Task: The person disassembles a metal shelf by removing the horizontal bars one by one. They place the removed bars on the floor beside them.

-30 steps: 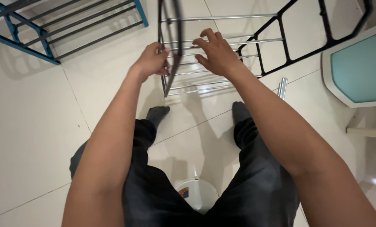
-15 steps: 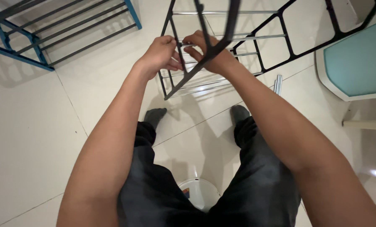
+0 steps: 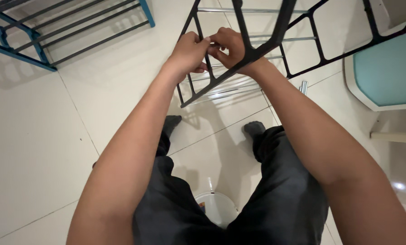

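Note:
A black metal rack frame (image 3: 262,47) with silver crossbars (image 3: 253,10) stands tilted on the white tiled floor in front of me. My left hand (image 3: 188,52) and my right hand (image 3: 230,45) meet at the frame's near side panel. Their fingertips pinch a thin silver rod end (image 3: 212,43) between them. The right hand sits partly behind a black diagonal bar of the frame. My legs in dark trousers and grey socks (image 3: 172,121) stretch toward the rack.
A blue rack with dark bars (image 3: 67,31) lies at the upper left. A teal-topped white stool (image 3: 384,72) stands at the right. Loose silver rods (image 3: 303,86) lie on the floor beside the black frame. A white round container (image 3: 216,206) sits between my legs.
Both hands rose from resting on the crossbars and came together on a rod end at the side panel. The black side panel swung toward me and tilted to the right.

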